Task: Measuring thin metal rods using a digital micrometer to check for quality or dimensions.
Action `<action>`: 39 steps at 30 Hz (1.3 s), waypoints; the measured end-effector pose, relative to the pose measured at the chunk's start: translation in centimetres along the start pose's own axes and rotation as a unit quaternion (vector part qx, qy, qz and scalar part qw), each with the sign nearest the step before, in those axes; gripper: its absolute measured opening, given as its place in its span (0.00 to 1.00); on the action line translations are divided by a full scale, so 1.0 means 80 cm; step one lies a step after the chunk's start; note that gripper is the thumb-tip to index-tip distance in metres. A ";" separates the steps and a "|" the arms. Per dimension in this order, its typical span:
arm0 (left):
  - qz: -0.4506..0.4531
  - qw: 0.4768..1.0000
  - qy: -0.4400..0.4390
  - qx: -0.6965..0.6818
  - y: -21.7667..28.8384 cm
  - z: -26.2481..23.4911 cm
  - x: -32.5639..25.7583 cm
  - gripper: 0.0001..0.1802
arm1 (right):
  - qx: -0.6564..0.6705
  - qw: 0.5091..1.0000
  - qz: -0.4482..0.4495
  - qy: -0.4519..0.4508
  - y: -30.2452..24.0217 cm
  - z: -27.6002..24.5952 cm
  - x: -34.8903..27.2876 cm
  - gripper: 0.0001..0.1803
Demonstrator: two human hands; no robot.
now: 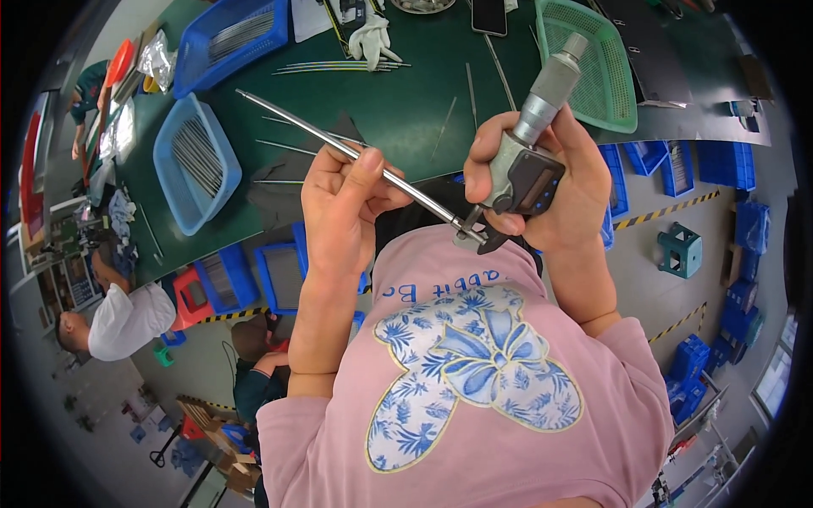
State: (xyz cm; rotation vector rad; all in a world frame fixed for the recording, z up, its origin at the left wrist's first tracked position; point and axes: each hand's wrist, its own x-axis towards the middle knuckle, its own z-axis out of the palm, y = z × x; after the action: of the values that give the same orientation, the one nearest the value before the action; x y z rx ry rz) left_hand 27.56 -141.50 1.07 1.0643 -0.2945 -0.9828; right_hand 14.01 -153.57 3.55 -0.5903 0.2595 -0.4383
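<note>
- Gripping a digital micrometer [527,169] in a closed fist, the right hand [550,182] has its fingers wrapped around the grey frame beside the dark display, while the ribbed thimble sticks up past the knuckles toward the far edge of the workbench.
- The left hand [343,203] pinches a thin steel rod [339,146], thumb pressed on top and the other fingers curled together beneath it.
- The rod's near end sits in the micrometer's measuring gap, just above the pink shirt [474,406]; its other end slants up and away over the green workbench [398,110].
- Beyond the left hand, near the workbench's left edge, a blue basket [196,161] holds more rods of the same kind.
- A second blue basket [233,38] lies at the far left corner, also loaded with rods.
- Loose rods [339,65] lie scattered across the middle of the workbench.
- A green mesh basket [593,59] rests toward the far right edge, behind the micrometer's thimble.
- White gloves [370,35] lie near the far edge.
</note>
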 end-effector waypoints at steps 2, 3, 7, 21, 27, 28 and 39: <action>-0.003 1.000 0.006 0.006 0.000 0.000 -0.001 0.08 | -0.011 1.000 -0.002 0.002 0.001 0.001 0.000 0.33; -0.002 1.000 0.007 0.005 -0.001 0.000 -0.001 0.08 | -0.021 1.000 -0.004 0.004 0.001 0.001 0.000 0.33; -0.005 1.000 0.011 0.002 -0.002 0.000 -0.004 0.09 | -0.027 1.000 -0.005 0.003 0.003 0.000 0.000 0.33; -0.008 1.000 0.023 0.016 -0.002 0.001 -0.003 0.07 | -0.019 1.000 0.012 0.006 0.009 -0.007 0.002 0.34; -0.002 1.000 0.008 0.006 0.000 -0.004 -0.003 0.06 | 0.027 0.998 0.026 0.044 0.009 0.004 0.004 0.33; -0.006 1.000 0.000 0.008 0.001 -0.005 -0.002 0.06 | 0.016 0.998 0.033 0.045 0.011 0.003 0.005 0.33; -0.013 1.000 0.007 0.004 0.005 -0.007 -0.006 0.06 | 0.004 1.000 0.007 0.028 0.017 0.001 0.003 0.33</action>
State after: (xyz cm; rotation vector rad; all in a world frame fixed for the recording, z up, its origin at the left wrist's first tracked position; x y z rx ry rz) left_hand 27.91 -140.74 1.25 1.0837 -0.2735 -0.9981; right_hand 14.66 -152.64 2.80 -0.5685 0.3155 -0.4434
